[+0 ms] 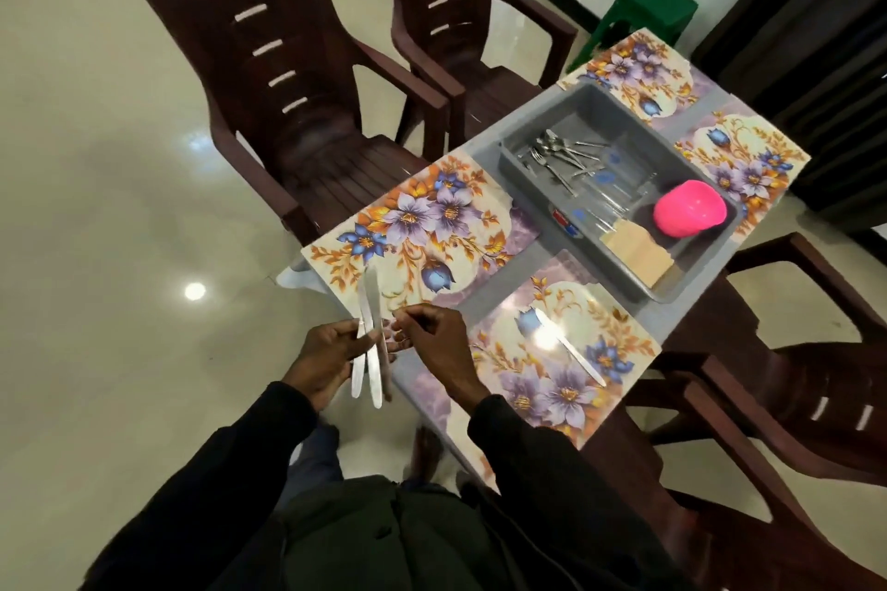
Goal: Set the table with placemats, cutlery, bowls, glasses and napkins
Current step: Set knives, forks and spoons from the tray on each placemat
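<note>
Head view: what's hard to read?
Left hand grips the bundled knives, fingers curled round them, off the table's near-left corner. Right hand curls just beside; pinching one or not, I cannot tell.
Where's room?
One knife lies on the near-right placemat; grey tray mid-table; a chair crowds the right edge.

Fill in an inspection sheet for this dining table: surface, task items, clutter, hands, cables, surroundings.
Surface: table with four floral placemats laid.
Job's things: one knife on the nearest placemat; grey tub holds cutlery, pink bowl, napkins, glasses.
Clutter: nothing seen.
Hands: left hand grips several knives; right hand, fingers curled beside them, contact unclear.
Cables: nothing seen.
Surroundings: brown plastic chairs, green stool, glossy floor.
</note>
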`<state>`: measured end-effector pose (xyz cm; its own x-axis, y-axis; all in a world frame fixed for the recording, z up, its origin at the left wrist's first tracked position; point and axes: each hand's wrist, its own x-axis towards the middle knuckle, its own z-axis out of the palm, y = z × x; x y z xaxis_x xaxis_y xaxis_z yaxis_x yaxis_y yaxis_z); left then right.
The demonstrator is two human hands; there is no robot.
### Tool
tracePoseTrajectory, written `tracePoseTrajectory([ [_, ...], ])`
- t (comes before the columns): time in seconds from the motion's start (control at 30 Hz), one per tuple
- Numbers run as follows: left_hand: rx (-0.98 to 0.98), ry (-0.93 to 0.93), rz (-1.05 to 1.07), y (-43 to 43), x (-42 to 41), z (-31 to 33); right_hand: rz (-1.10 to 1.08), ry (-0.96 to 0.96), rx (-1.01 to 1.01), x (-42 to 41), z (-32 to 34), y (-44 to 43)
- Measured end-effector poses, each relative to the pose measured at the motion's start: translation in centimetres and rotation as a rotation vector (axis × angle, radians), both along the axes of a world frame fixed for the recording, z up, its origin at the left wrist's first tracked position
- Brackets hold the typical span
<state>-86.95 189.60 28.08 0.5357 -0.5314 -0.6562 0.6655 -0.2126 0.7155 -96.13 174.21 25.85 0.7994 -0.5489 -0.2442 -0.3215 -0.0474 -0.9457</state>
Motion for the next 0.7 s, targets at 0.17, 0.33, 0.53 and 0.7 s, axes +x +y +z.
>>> tracePoseTrajectory([
  [0.17,0.039,-0.085,-0.058,1.8,5.3,0.7,0.017,0.064,0.042,5.8,1.8,3.7],
  [0.33,0.029,-0.101,-0.121,3.6,11.4,1.9,-0.091,0.032,0.151,11.0,2.8,6.4],
  [0.53,-0.025,-0.137,-0.136,6.5,18.6,3.5,-0.218,0.011,0.285,17.2,3.7,8.6],
  [0.7,-0.114,-0.039,-0.090,7.6,23.9,2.9,-0.355,-0.001,0.319,21.1,4.1,7.8],
])
